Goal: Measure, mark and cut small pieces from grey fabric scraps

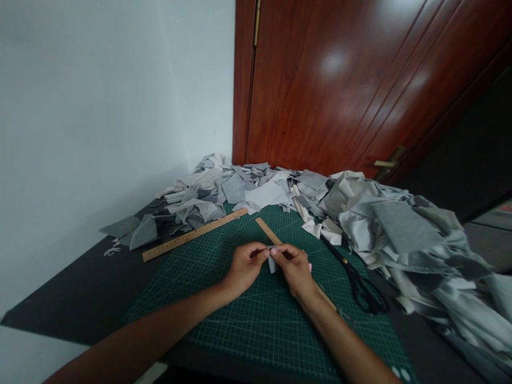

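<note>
A small strip of grey fabric [272, 263] is pinched between my two hands above the green cutting mat [256, 320]. My left hand [246, 265] grips its left end between thumb and forefinger. On the other end, my right hand [294, 265] holds it in the same kind of pinch, and the fingertips of both hands nearly meet. Part of the strip hangs down between them. Beneath my right hand and forearm runs a wooden ruler [267, 230], partly hidden. Something small and pink shows beside my right hand, too little of it to name.
Another wooden ruler [196, 234] lies slantwise at the mat's left. Black scissors [362, 288] rest on the right. Grey and cream fabric scraps [408, 224] are heaped along the back and right of the black table [80, 288]. A white wall and a brown door [312, 96] stand behind.
</note>
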The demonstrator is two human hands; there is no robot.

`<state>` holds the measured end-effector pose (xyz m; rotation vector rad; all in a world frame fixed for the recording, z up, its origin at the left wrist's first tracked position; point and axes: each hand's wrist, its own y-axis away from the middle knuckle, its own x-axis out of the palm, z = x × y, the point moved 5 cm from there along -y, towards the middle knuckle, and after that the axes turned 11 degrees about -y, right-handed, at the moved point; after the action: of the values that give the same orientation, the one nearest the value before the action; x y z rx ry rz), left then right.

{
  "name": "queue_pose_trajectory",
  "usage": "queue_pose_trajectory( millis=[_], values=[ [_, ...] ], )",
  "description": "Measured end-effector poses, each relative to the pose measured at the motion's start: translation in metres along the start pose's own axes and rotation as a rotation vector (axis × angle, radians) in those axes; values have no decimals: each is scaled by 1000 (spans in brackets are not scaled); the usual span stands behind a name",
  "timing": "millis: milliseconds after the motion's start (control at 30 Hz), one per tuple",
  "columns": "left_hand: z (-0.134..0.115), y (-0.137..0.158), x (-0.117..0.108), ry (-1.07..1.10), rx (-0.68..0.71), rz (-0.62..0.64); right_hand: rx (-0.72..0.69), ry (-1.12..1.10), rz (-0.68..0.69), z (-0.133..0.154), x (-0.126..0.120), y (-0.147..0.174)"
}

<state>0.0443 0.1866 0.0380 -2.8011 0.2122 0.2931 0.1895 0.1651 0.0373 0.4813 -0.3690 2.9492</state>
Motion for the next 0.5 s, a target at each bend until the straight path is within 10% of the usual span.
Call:
queue_pose_trajectory(
  millis=[500],
  values=[
    [1,1,3,346,-214,40,-2,48,-37,0,1,3]
  ],
)
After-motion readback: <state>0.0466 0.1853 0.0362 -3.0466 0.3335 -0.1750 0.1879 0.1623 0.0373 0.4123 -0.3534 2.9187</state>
